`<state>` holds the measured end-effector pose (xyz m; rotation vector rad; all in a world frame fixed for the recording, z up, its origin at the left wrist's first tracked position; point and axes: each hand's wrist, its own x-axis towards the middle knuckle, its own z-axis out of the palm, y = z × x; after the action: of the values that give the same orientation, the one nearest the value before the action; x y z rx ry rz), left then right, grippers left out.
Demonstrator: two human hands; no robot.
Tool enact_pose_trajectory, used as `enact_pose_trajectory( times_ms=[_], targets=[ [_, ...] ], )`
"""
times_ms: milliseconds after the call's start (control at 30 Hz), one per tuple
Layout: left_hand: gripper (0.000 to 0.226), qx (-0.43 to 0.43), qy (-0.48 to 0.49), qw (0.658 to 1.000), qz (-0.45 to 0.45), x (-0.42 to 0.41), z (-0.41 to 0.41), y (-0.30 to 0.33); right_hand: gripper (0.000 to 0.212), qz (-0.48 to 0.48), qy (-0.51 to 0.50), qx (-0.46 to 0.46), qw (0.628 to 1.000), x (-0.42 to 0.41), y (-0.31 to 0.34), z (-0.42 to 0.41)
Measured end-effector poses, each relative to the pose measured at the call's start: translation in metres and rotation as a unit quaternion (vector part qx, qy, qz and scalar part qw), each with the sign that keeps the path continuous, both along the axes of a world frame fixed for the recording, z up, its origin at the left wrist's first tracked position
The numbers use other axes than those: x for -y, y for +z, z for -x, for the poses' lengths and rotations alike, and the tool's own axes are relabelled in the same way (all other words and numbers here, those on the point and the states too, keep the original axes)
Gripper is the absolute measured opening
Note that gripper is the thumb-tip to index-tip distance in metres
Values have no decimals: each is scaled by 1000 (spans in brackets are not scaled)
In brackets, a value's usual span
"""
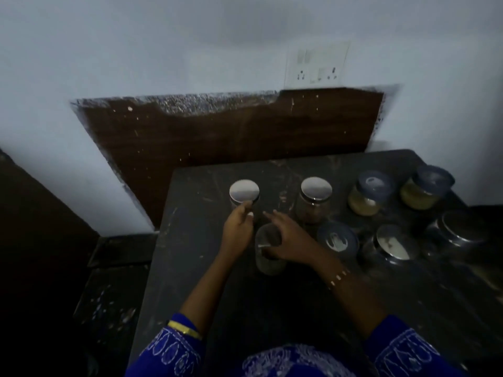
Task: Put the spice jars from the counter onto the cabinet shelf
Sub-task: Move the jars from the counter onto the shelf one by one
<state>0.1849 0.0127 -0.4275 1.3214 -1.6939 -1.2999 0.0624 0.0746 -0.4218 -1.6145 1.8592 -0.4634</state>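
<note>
Several spice jars stand on a dark counter (217, 295). A steel-lidded glass jar (244, 192) stands at the back left; my left hand (238, 229) reaches it, fingertips touching its near rim. A second steel-lidded jar (315, 198) stands to its right. In front, a small glass jar (268, 250) stands between my hands; my right hand (288, 238) hovers over it, fingers spread, thumb at its side. Whether it grips the jar I cannot tell.
Two blue-lidded jars of yellow powder (370, 194) (424, 187) stand at the back right. A blue-lidded jar (337, 236), a steel-lidded jar (389, 244) and a steel container (460, 232) stand at the right. A brown wooden panel (231, 131) and a wall socket (317, 65) are behind.
</note>
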Motion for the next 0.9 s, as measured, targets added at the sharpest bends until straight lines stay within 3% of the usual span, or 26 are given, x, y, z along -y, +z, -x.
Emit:
enact_pose_trajectory(
  times_ms=[133,300,467,600,733,800,900],
  targets=[
    [37,25,1,998,-50,-9,-1,-26,94,-28,10,-17,999,-12,-26,2],
    [32,10,-18,996,-91,-20,-2,-41,85,35,-23,-8,999,-14,-38,6],
    [31,-67,-1,984,-165,-24,-5,-30,80,64,-81,110,989,-13,-28,19],
    [43,-128,-30,959,-253,-25,-7,-17,62,85,-110,349,927,-17,7,26],
    [50,-271,-73,886,-370,-25,-6,-9,51,115,-112,525,836,-14,24,31],
    [51,-294,-87,861,-405,-28,-2,-2,39,131,-134,557,809,-11,25,31],
    [52,-320,-79,864,-380,-30,6,4,17,147,-221,508,819,-7,25,30]
  ],
)
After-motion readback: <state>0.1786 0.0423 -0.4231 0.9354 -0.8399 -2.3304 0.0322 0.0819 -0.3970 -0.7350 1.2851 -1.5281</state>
